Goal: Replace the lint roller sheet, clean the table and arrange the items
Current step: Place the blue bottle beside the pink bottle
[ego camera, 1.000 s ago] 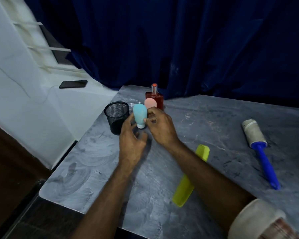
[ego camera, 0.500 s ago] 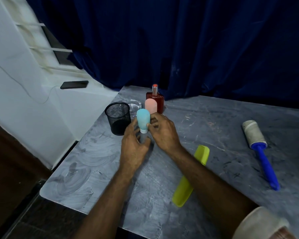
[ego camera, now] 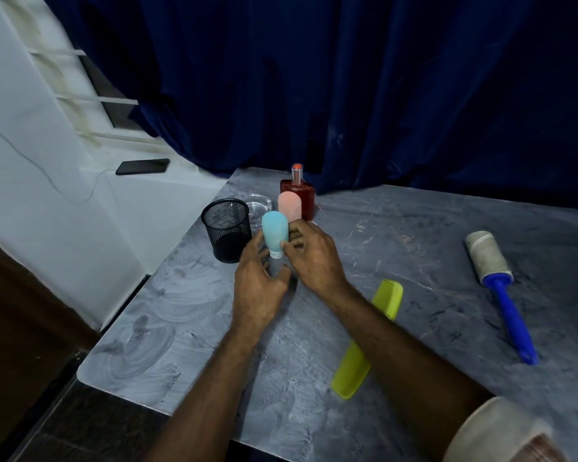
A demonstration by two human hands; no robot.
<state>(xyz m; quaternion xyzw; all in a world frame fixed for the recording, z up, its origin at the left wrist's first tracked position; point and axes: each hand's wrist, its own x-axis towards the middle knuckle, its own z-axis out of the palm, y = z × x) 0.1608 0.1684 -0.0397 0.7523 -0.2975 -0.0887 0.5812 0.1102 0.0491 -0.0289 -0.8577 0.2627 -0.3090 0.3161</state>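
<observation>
The blue squeeze bottle (ego camera: 275, 235) now stands cap-down on the table (ego camera: 397, 228), a little nearer the black mesh cup (ego camera: 227, 230) than it was a second ago, when it was lifted clear of the surface between the fingers. Both hands have stayed with it. The right hand (ego camera: 314, 258) pinches its lower part between thumb and fingertips, while the left hand (ego camera: 259, 288) cups loosely on its other side, fingers spread and closed on nothing that I can see. I judge this to be the arranging stage: the bottle is being set into the row beside the mesh cup, and letting go looks close.

Taking the mesh cup as the landmark, the count runs:
- One blue squeeze bottle, just right of it.
- One pink squeeze bottle (ego camera: 289, 206), behind and right of the blue one.
- One red perfume bottle (ego camera: 299, 195), behind the pink one.
- One clear glass dish (ego camera: 257, 208), just behind the cup.
- One yellow-green comb (ego camera: 369, 338), lying flat well to the near right, partly under the right forearm.
- One lint roller (ego camera: 496, 285) with a blue handle, far right; its sheet looks grey and used.
- One phone (ego camera: 143, 166), on the ledge off the table to the far left.
</observation>
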